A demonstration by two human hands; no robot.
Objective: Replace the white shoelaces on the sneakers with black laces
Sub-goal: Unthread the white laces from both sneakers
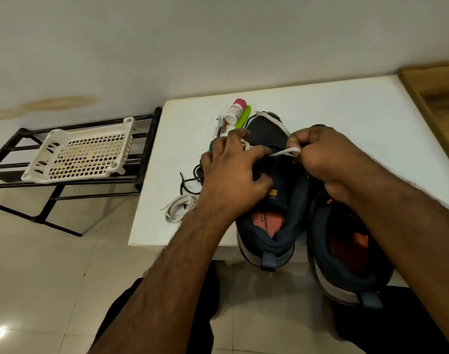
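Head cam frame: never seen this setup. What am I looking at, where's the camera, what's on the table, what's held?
There is no robot here. One wide-angle camera sits on a person's head and looks forward and down, so both bare forearms come in from the bottom of the picture.

On the white table stand two dark sneakers, heels toward the person: the left sneaker and the right sneaker.

The right hand pinches a white lace that runs across the left sneaker. The left hand rests on that sneaker with spread, slightly bent fingers.

Left of the shoes lie a loose white lace and a black lace. Behind them are a small bottle with a pink cap, a green item and pens.

Off to the left, a white plastic basket sits on a black rack.
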